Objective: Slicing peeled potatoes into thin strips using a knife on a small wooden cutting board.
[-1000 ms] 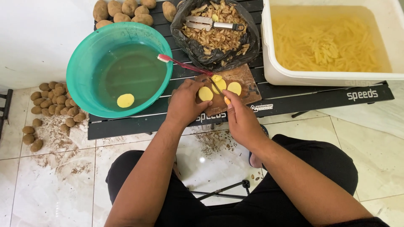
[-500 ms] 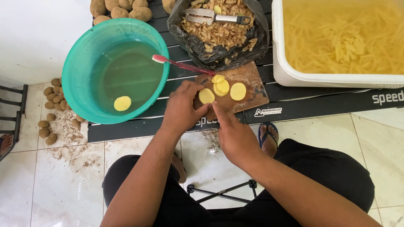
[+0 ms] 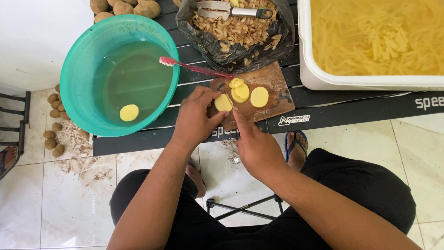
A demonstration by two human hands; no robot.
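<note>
While both hands worked at the near table edge, this stood:
Around: teal basin left; peel bag far
Potato piece: pale yellow, on cutting board
Left hand: fingers pinched on potato piece
Right hand: closed; knife unclear

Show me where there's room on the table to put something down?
Bare table lies right of the cutting board, below the white tub. A strip also runs under the green basin. It is crowded around the peel bag and both hands.
</note>
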